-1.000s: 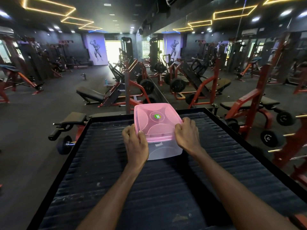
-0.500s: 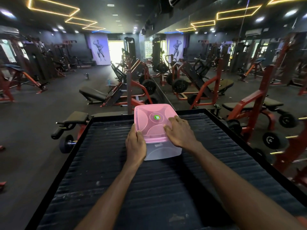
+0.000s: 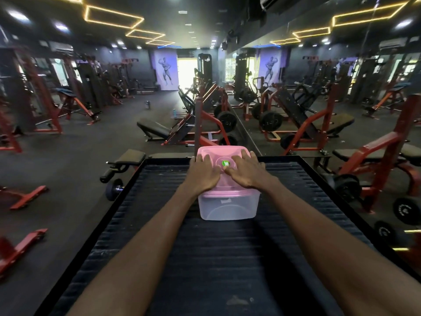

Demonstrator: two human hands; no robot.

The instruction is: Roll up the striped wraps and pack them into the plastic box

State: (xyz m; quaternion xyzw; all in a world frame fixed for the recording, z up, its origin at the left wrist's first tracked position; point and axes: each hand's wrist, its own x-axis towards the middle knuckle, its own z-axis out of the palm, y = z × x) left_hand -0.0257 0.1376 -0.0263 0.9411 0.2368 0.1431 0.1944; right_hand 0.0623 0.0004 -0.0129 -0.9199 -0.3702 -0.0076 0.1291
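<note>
A clear plastic box [image 3: 229, 207] with a pink lid [image 3: 218, 153] stands on the black ribbed surface [image 3: 227, 258] near its far edge. Both my hands lie flat on the lid. My left hand [image 3: 204, 173] covers the lid's left half, fingers spread toward the far rim. On the right half rests my right hand [image 3: 247, 169], next to the green sticker [image 3: 225, 163]. No striped wraps show; the box's contents cannot be made out through the cloudy wall.
The ribbed surface has a raised black frame [image 3: 319, 176] around it. Beyond the far edge stand red weight machines [image 3: 205, 124], a padded bench arm [image 3: 127, 159] at the left and plate-loaded benches [image 3: 376, 160] at the right. A mirror wall runs along the right.
Both hands moved from the box's near sides up onto the lid; fingers now lie flat across its top. The box itself has stayed in place.
</note>
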